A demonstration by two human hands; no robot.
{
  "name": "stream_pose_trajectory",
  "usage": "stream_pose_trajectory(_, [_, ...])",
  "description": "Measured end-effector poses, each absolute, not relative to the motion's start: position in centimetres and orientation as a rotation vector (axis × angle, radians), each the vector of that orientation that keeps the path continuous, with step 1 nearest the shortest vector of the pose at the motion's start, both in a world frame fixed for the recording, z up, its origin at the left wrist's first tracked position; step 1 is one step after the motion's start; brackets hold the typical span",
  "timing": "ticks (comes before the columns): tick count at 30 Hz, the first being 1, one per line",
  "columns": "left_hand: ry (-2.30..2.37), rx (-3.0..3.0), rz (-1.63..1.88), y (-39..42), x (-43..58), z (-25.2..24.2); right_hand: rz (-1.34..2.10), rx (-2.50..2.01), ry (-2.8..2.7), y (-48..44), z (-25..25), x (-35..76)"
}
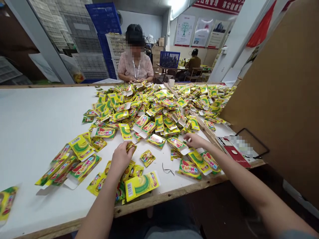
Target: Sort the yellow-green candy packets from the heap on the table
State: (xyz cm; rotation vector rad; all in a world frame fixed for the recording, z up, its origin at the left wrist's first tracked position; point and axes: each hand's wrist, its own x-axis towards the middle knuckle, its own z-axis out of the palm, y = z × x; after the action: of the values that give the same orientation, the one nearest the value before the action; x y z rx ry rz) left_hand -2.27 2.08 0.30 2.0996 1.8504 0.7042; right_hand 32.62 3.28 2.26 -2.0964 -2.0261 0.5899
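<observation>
My left hand (120, 158) pinches a small yellow candy sachet (131, 146) between thumb and fingers, over the near middle of the table. Beneath that wrist lie several more yellow sachets (129, 171) and a yellow-green carton (142, 186) with its flap out. A single sachet (147, 158) rests between my hands. My right hand (195, 140) has its fingers bent and slightly apart, just beyond a printed carton (177, 144) whose white end flap stands open. Whether the fingertips touch that carton is hard to see. Right of it lie a few cartons (189, 168) near the table edge.
A big heap of yellow-green cartons (149, 109) covers the table's (45, 116) far middle. A wooden strip (205, 127) runs through its right side. Cardboard (271, 86) stands at right beside a red booklet (234, 152). Across the table sits a person (136, 66); crates (104, 20) stack behind.
</observation>
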Motion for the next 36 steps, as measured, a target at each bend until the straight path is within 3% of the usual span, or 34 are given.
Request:
stream_pose_trajectory(11, [1.622,1.857,1.050,1.9,-1.6,-0.2,0.819,-2.118,-2.070,4.0,0.1,31.4])
stream_pose_trajectory(17, [1.208,1.386,1.112,1.4,-0.5,-0.5,0.688,-2.082,-2.071,3.5,0.3,32.6])
stream_pose_trajectory(25, [1.121,1.179,1.133,1.0,0.5,-0.4,0.648,-1.944,-2.216,3.5,1.2,31.2])
stream_pose_trajectory(32, [1.043,1.153,1.152,-0.8,0.5,1.0,0.472,-1.878,-1.983,3.1,4.1,30.0])
stream_pose_trajectory(36, [1.017,1.256,1.103,-2.7,1.2,2.3,1.006,-1.425,-1.556,-0.1,4.0,24.7])
